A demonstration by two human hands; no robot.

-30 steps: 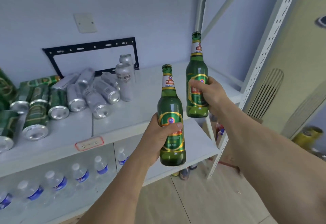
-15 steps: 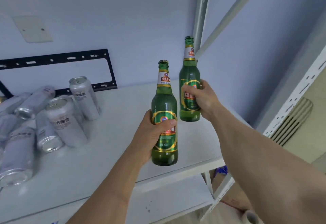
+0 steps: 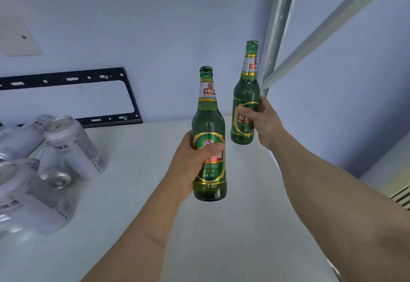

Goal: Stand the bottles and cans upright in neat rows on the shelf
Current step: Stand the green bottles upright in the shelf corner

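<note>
Bottles held over the shelf

White flat metal shelf (image 3: pixel 221 237) carries toppled silver aluminium cans (image 3: pixel 71 146) at its left. Above it, left hand (image 3: pixel 195 162) grips one upright green glass beer bottle (image 3: pixel 209 126); right hand (image 3: pixel 264 122) grips another green bottle (image 3: pixel 245 95).

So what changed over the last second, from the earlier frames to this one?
Both hands carried their green beer bottles in over the white shelf toward its back right corner; the right hand leads with its bottle near the metal upright. Nothing was taken or released. The left hand keeps its grip on its bottle, both bottles stay upright, and the silver cans remain piled on the left.
</note>
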